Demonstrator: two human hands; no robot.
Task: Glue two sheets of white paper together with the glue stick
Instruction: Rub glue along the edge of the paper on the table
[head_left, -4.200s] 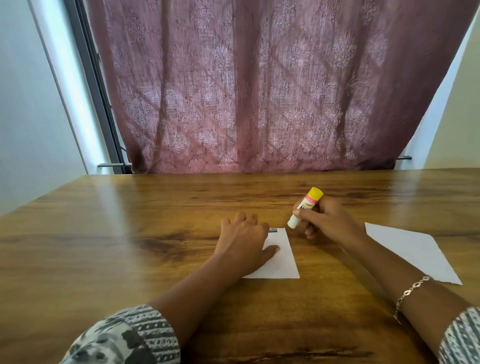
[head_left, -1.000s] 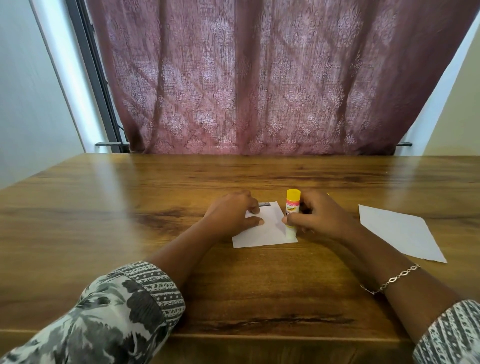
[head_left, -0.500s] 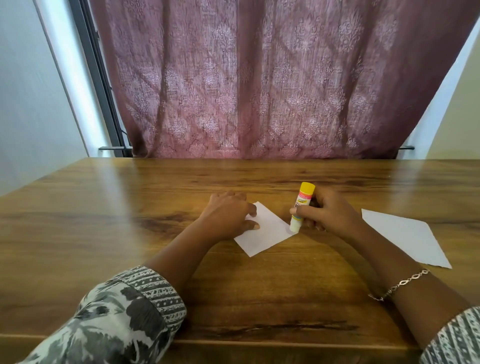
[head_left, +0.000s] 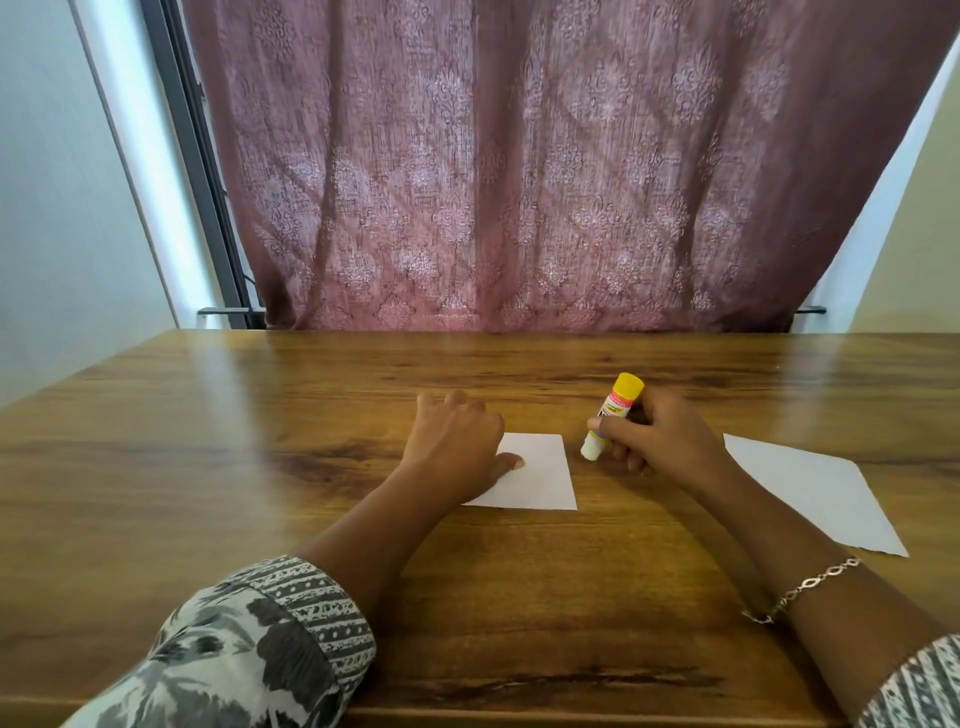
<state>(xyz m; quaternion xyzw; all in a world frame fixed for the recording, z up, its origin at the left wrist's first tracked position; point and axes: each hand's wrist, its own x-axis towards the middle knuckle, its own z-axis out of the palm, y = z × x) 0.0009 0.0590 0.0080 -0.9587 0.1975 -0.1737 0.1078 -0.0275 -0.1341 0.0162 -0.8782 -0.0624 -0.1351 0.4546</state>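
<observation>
This looks like a room in a home, set up as a plain study corner. A wood-grain desk (head_left: 208, 467) stands pushed up to a window, whose dark metal frame (head_left: 197, 171) shows at the left. A mauve fabric curtain (head_left: 493, 182) with a woven floral pattern hangs across the window, daylight glowing through it, as household drapery does. The walls are bare and painted, pale on the left (head_left: 62, 234) and cream on the right (head_left: 914, 249). The person wears a loose printed sleeve (head_left: 249, 649) and a chain bracelet (head_left: 800, 592), everyday clothing. The stationery is simple: a glue stick (head_left: 613, 423) and loose sheets of white paper (head_left: 810, 493).
</observation>
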